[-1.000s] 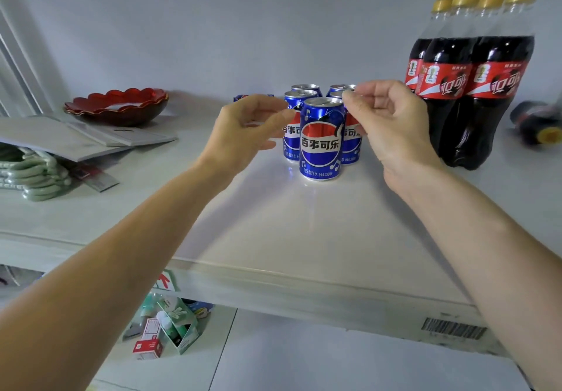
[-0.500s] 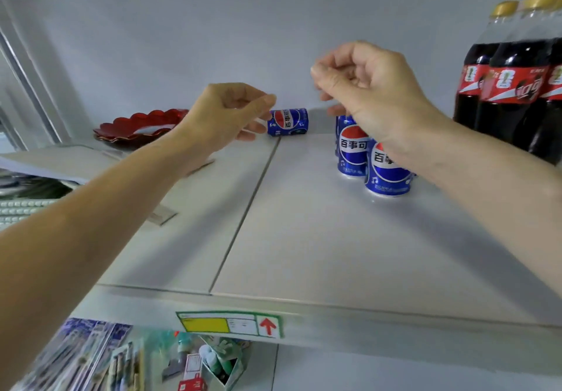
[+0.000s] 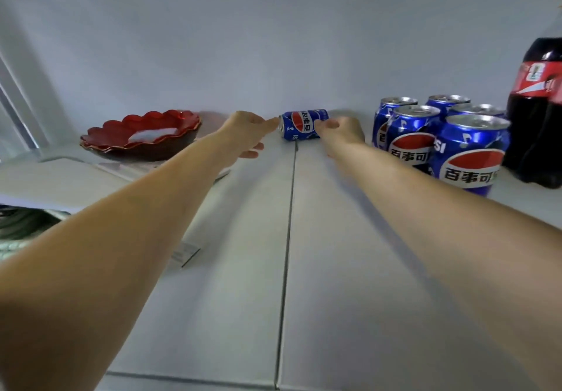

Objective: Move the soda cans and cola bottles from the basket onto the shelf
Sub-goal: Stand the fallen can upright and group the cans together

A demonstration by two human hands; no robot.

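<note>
While both hands reach deep, one soda can (image 3: pixel 304 124) lies tipped over at the back of the shelf (image 3: pixel 243 269).
Its long axis runs left-right; right hand (image 3: pixel 342 133) pinches its near end, left hand (image 3: pixel 243 130) loose-fingered, fingertip touching the other end.

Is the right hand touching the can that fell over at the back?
Touching. The head view shows the right hand with its fingers on the right end of the tipped can.
</note>
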